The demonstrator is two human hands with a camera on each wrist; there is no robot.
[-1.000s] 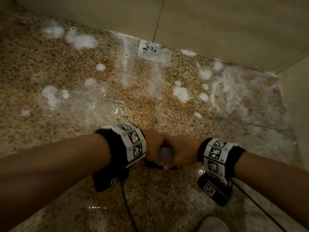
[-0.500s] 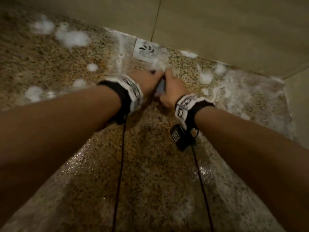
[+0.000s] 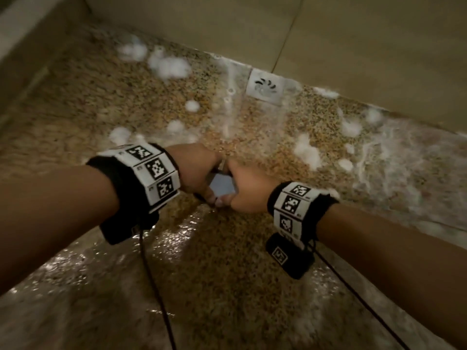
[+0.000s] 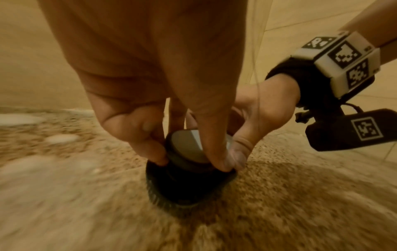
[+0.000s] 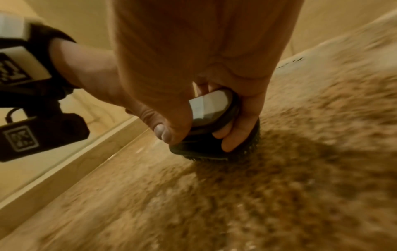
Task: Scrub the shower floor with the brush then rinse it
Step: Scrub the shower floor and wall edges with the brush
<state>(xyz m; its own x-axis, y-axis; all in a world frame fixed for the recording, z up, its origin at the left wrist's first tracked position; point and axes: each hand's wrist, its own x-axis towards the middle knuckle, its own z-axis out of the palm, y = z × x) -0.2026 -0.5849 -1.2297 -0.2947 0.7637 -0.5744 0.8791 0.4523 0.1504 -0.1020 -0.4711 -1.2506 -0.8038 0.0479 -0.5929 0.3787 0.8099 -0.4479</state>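
1. Brush [image 4: 189, 171]: a round, dark-bristled head with a grey cap, set bristles-down on the shower floor [image 3: 227, 274] directly beneath the fingertips of both hands.
2. Left hand [image 3: 199, 170]: fingers curled down and clamped on the brush collar from one side.
3. Right hand [image 3: 249, 188]: fingers and thumb likewise clamped on the opposite side, its thumb touching the left thumb.
4. Step in hand: judged to be the scrubbing stroke, since foam [image 3: 169, 64] is spread beyond the fingers and no rinse water is seen.
5. Next move: firm downward pressure and strokes carried toward the unscrubbed foam patches and the drain [image 3: 265, 87] are called for; rinsing is not yet due.
6. Writing: no brand or label is readable on the brush; only square coded markers are seen on the wristbands [image 3: 158, 170].
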